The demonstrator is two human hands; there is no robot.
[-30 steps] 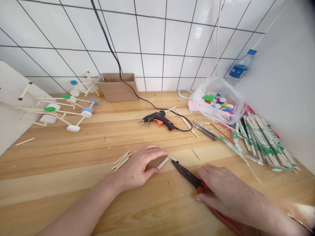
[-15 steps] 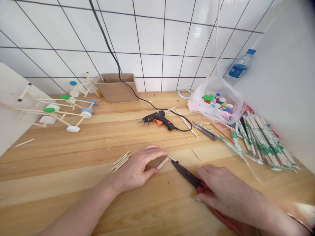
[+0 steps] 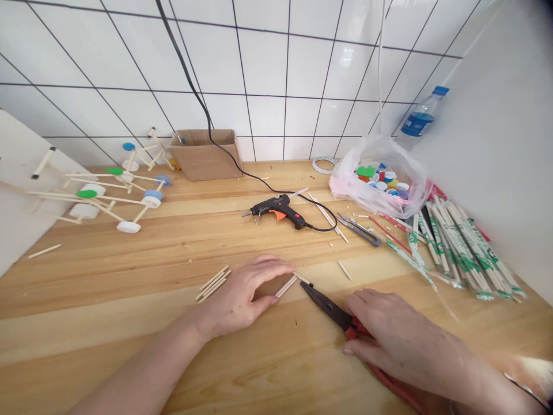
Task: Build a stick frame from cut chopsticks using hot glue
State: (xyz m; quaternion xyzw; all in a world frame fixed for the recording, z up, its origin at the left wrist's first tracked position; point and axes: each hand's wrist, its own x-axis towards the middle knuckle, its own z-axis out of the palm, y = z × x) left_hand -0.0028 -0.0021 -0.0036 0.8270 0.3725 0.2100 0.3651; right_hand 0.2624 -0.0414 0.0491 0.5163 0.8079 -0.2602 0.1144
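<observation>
Those sticks [image 3: 287, 286] on the table [image 3: 242, 374], by the left hand [image 3: 237, 297], look light, stiff and snappable, best pinched near their ends, though I can't tell whether its fingers grip them; the right hand [image 3: 395, 331] clasps the pliers [image 3: 330, 308].

The back wall [image 3: 222, 112] is covered with glossy white tiles [image 3: 265, 63], and between them run thin black joint lines. In front of it lies a tabletop [image 3: 56, 340] of light brown wood grain. A plain white panel [image 3: 19, 141] stands at left, a pale smooth partition [image 3: 501, 150] at right. Light reflects softly [image 3: 347, 56] on upper tiles.
</observation>
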